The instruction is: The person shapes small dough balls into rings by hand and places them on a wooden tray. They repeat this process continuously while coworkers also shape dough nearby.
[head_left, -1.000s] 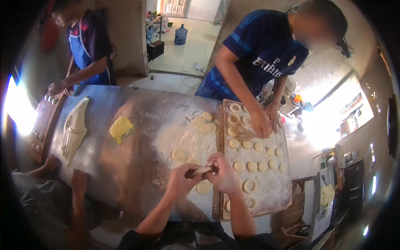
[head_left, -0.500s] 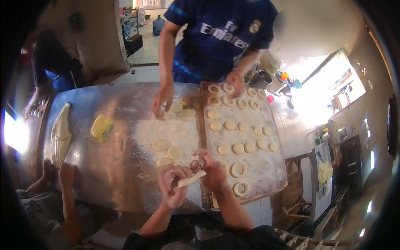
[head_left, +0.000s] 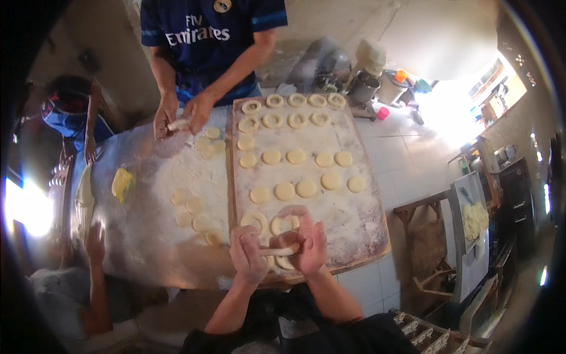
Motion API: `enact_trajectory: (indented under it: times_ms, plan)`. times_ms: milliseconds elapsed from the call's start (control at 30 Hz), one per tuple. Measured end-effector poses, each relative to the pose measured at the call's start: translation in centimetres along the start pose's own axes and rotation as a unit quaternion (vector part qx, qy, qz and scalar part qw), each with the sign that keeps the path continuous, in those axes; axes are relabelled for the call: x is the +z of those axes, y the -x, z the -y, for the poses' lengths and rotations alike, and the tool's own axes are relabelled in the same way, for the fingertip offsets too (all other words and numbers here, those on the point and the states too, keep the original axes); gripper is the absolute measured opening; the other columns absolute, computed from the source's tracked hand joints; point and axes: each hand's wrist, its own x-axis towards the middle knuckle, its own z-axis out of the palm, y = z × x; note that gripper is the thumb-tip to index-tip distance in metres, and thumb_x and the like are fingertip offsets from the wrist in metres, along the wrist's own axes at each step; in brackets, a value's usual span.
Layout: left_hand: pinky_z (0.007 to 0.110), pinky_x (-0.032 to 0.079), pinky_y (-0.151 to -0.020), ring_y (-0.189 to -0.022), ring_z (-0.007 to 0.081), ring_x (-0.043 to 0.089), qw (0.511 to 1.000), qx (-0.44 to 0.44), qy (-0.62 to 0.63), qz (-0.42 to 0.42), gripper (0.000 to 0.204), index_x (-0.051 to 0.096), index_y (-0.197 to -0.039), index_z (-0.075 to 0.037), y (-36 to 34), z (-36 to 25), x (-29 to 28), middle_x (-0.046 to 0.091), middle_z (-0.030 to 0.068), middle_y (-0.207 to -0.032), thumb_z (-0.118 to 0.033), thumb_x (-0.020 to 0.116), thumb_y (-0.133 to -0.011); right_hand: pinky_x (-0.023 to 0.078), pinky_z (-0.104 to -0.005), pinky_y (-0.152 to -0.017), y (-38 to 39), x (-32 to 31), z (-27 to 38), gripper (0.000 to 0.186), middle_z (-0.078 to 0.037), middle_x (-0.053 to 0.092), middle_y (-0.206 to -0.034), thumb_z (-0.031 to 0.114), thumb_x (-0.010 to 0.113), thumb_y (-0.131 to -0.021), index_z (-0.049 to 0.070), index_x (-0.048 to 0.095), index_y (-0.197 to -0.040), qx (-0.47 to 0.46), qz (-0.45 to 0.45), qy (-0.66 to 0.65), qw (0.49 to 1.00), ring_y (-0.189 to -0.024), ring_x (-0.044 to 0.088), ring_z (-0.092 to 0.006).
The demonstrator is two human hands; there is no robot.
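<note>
Both hands, left [head_left: 247, 256] and right [head_left: 306, 245], gripped a dough rope [head_left: 278, 251] over the board [head_left: 359, 236], mid-shaping; next move likely needs its ends joined into a ring.

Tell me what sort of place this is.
Probably a small bakery or food workshop. Several people work a floured metal table, a wooden board holds rows of dough rings and discs, and both hands roll a dough strip.
</note>
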Motion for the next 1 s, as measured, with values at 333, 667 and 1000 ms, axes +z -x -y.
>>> enact_trajectory:
  times_ms: [333, 667, 1000]
  plan:
    - [0.041, 0.052, -0.073, -0.085, 0.0362, 0.065, 0.978, 0.084, -0.171, 0.089, 0.018, 0.058, -0.106, -0.002, 2.9, -1.7, 9.1, 0.063, 0.0176, -0.097, -0.013, 0.044, -0.102, 0.052, -0.0352, -0.063, 5.0, -6.5, 4.8, 0.045, -0.008, 0.058, -0.063, 0.023, 0.051, -0.093, 0.01, 0.036, -0.134, -0.019, 0.039, 0.273, 0.961, -0.061, 0.063, -0.0215]
    - [0.042, 0.052, -0.067, -0.082, 0.0387, 0.067, 0.965, -0.032, -0.161, 0.205, 0.02, 0.054, -0.118, -0.008, 3.9, -3.5, 11.2, 0.065, 0.0175, -0.098, -0.017, 0.043, -0.103, 0.049, -0.0295, -0.07, 8.6, -10.0, 4.5, 0.051, -0.012, 0.062, -0.075, 0.031, 0.04, -0.1, 0.006, 0.027, -0.142, 0.038, -0.099, -0.17, 0.98, -0.069, 0.061, -0.0181]
    - [0.053, 0.043, -0.089, -0.11, 0.0472, 0.052, 0.889, -0.055, -0.426, 0.16, 0.042, 0.048, -0.134, -0.008, 3.6, -1.2, 12.9, 0.05, 0.0274, -0.121, -0.03, 0.053, -0.099, 0.045, -0.0428, -0.095, 7.1, -10.9, 5.9, 0.069, -0.027, 0.05, -0.133, 0.037, 0.05, -0.101, 0.006, 0.016, -0.153, 0.215, -0.174, 0.256, 0.926, -0.105, 0.061, -0.0316]
